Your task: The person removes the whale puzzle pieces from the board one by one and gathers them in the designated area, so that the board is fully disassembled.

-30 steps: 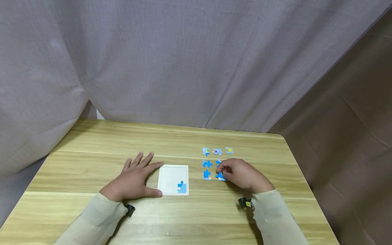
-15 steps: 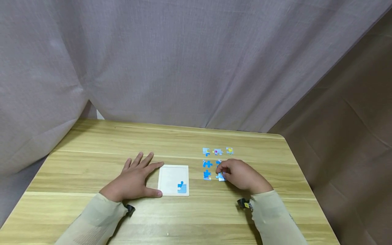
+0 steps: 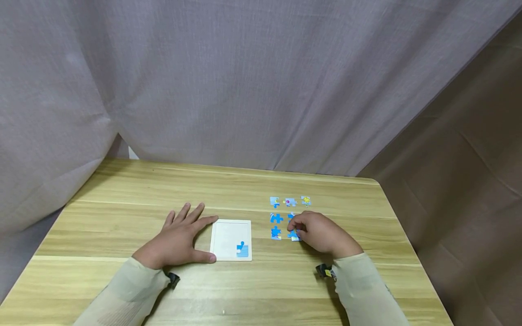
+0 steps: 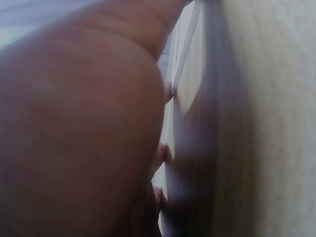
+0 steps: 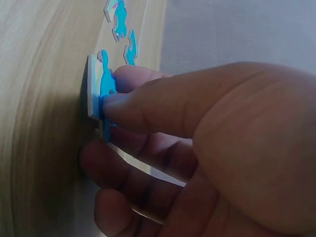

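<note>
We see right hand [image 3: 322,233] with grip pinched on blue puzzle piece [image 3: 292,234], near row of loose pieces, right of white tray [image 3: 230,226]; piece sits on worktop [image 3: 122,194], edge barely raised (wrist view). Left hand [image 3: 179,237] lies flat, fingers spread, grip apart, touching tray's left edge. One piece [image 3: 242,249] sits in tray's near right corner. Risks, our judgement: thin piece slips from fingertip pinch; knuckles nudge neighbouring piece [image 3: 276,232] out of line; tray shifts if left hand lifts.
</note>
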